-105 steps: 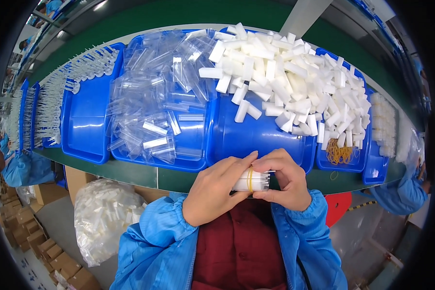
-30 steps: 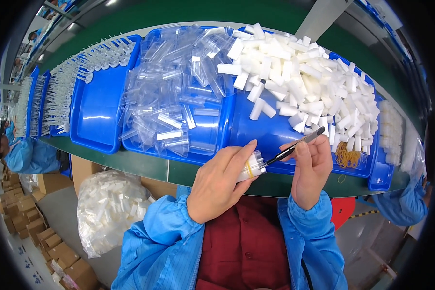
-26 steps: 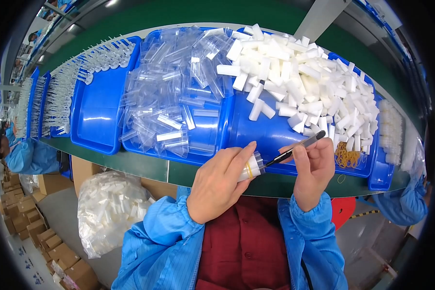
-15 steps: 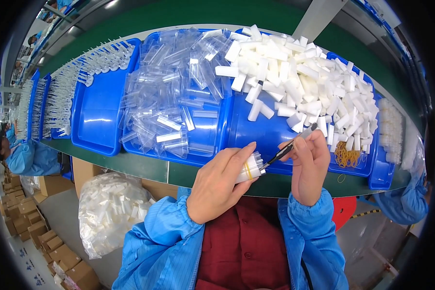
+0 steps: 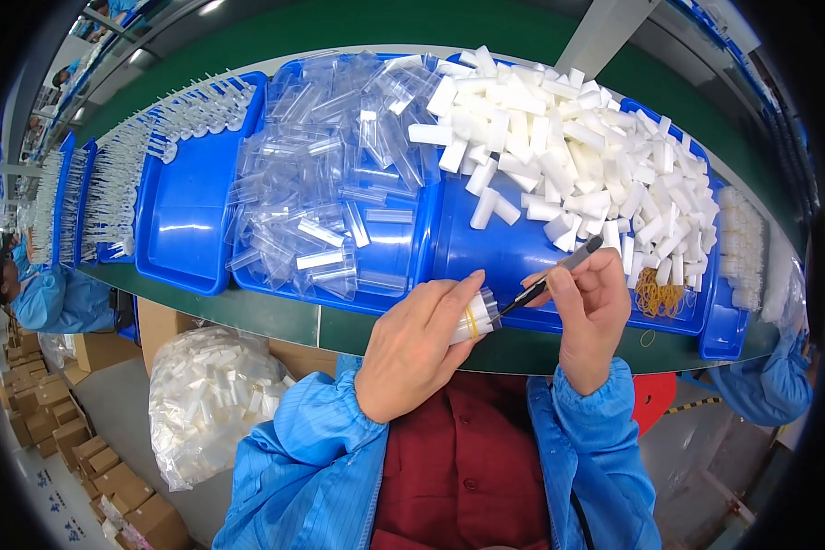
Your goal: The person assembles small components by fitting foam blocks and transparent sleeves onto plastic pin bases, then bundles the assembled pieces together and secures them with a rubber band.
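Note:
My left hand [image 5: 422, 348] is closed around a bundle of short clear tubes with white filling [image 5: 472, 318], and a yellow rubber band circles it. The tubes' open ends face right. In my right hand [image 5: 591, 312] a slim dark pointed tool [image 5: 556, 275], which looks like tweezers, is pinched between thumb and fingers. Its thin tip reaches the right end of the bundle; whether it is inside a tube is too small to tell. Beyond my hands, white foam pieces [image 5: 541, 119] are heaped over a blue tray [image 5: 472, 247].
Clear plastic sleeves [image 5: 293, 183] fill another blue tray [image 5: 422, 252]. Further left stands a blue tray [image 5: 185, 220] with white stemmed parts [image 5: 202, 110]. Yellow rubber bands [image 5: 658, 295] lie at right. A bag of white pieces [image 5: 215, 394] sits below the table edge. Co-workers [image 5: 64, 298] are at both sides.
My right hand has shifted slightly along the tool, and more of its rear end shows. The tool's tip stays at the bundle. My left hand has barely moved.

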A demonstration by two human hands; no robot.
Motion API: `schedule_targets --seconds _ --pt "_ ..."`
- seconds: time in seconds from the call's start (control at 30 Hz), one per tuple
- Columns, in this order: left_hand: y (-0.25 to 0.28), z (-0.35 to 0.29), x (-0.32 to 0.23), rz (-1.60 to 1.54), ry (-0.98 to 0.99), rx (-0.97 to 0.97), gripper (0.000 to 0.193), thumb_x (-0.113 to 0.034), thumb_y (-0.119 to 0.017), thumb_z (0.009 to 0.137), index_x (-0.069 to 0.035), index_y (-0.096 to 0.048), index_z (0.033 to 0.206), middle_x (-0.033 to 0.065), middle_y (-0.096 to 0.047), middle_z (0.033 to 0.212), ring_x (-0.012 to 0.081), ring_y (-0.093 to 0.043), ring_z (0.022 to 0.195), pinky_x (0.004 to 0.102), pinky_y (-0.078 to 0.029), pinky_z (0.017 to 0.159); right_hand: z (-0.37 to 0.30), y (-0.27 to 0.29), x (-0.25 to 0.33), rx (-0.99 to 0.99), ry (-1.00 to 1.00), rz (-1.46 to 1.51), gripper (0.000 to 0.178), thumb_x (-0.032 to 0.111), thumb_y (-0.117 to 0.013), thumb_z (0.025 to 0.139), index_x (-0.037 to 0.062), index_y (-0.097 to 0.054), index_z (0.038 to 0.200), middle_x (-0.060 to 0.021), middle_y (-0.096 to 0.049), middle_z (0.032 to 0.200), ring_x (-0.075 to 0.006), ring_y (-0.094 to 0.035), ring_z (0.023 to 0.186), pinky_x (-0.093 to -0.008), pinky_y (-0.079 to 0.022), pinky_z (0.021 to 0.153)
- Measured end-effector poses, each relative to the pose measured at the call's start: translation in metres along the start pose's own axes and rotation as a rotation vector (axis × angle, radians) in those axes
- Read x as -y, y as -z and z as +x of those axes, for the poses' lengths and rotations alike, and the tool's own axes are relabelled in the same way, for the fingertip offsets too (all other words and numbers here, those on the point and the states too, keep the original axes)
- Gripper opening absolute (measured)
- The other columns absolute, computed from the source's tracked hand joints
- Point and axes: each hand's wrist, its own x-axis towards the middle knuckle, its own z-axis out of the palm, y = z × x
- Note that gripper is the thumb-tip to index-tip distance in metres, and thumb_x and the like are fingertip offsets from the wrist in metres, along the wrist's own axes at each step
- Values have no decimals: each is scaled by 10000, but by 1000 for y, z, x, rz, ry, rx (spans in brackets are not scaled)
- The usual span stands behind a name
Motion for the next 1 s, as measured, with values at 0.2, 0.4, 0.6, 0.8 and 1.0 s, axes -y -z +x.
schedule_targets --seconds 0.2,0.4,0.6,0.8,1.0 --pt "-1 0 1 23 -18 15 648 -34 -788 748 -67 -554 1351 153 -607 1118 352 -636 943 407 -529 794 10 9 2 134 -26 -48 170 -4 -614 955 22 -452 995 -131 -670 899 -157 -685 819 -278 -572 694" --pt "-1 1 5 -2 -11 -28 650 -24 -805 727 -69 -572 1332 150 -615 1098 340 -636 933 403 -532 778 12 15 0 -56 65 -35 160 -16 -639 935 10 -492 994 -95 -667 877 -152 -675 809 -271 -555 699" --pt "3 0 5 -157 120 -19 664 -85 -784 788 -75 -516 1395 157 -592 1109 343 -626 978 403 -533 797 13 30 -13 207 475 -952 170 16 -751 798 28 -686 954 -87 -641 862 -243 -629 792 -343 -493 728" --pt "3 2 1 -218 89 -65 707 -48 -786 788 -15 -475 1422 199 -550 1217 347 -587 1067 395 -493 907 10 32 -16 314 428 -1068 223 51 -757 787 42 -702 1003 -80 -653 917 -267 -614 898 -372 -483 814" --pt "1 1 4 -69 -39 -128 686 -27 -832 731 -43 -552 1357 159 -560 1197 311 -589 1060 368 -501 899 -1 23 -4 405 -54 -160 419 58 -714 887 12 -592 1285 -109 -638 1140 -177 -617 1019 -307 -507 858"
